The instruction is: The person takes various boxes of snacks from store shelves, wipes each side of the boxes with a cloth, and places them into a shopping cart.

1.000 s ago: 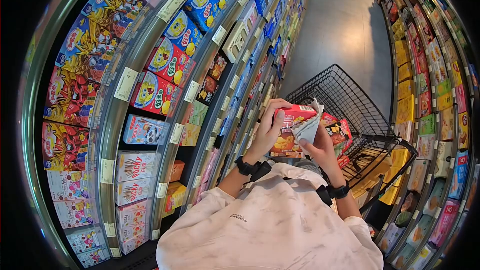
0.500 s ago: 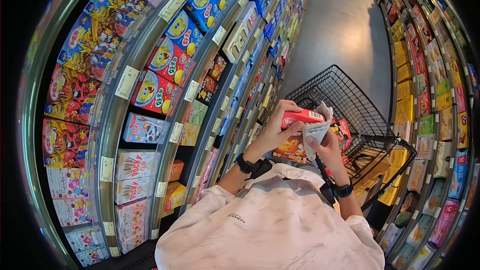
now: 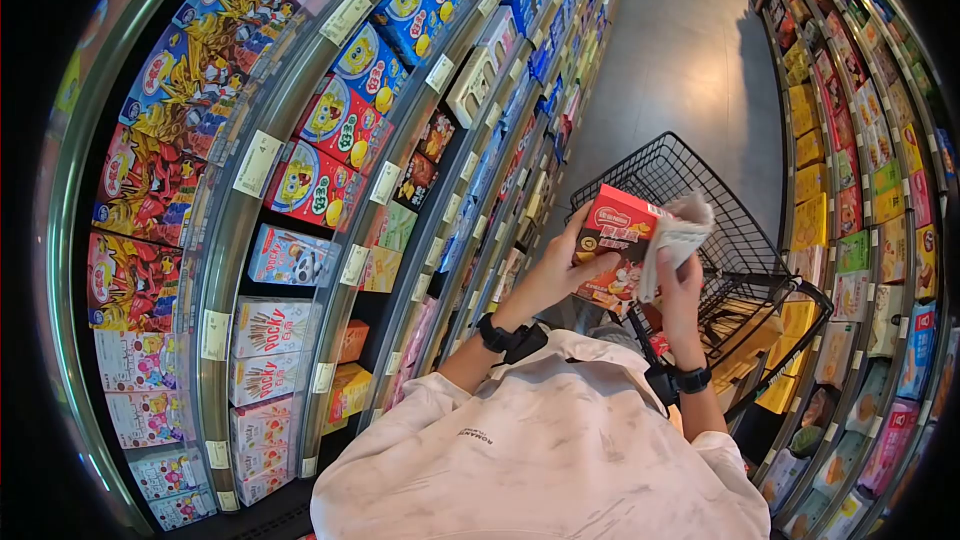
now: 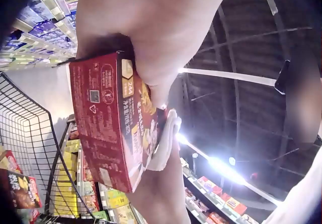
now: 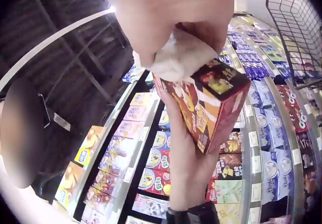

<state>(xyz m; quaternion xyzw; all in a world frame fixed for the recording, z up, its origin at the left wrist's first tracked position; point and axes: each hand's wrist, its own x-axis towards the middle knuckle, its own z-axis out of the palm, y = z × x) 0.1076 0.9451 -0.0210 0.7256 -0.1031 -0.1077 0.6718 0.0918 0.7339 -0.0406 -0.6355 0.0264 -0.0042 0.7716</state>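
Note:
A red snack box is gripped at its left side by the left hand, thumb across its front. At the box's right edge, the right hand pinches a crumpled pale cloth. In the left wrist view the cloth lies against an edge of the box. The right wrist view shows the right hand holding the bunched cloth on the box. Some fingers of the left hand are hidden behind the box.
A black wire cart stands just beyond the hands, with a cardboard box low at its near end. Shelves of snack boxes run along the left, and more packed shelves line the right. Grey floor stretches ahead between them.
The box has been tilted and moved right, so its printed front faces up more. The right hand and cloth have shifted right along with it, and the cloth has moved toward the box's right edge.

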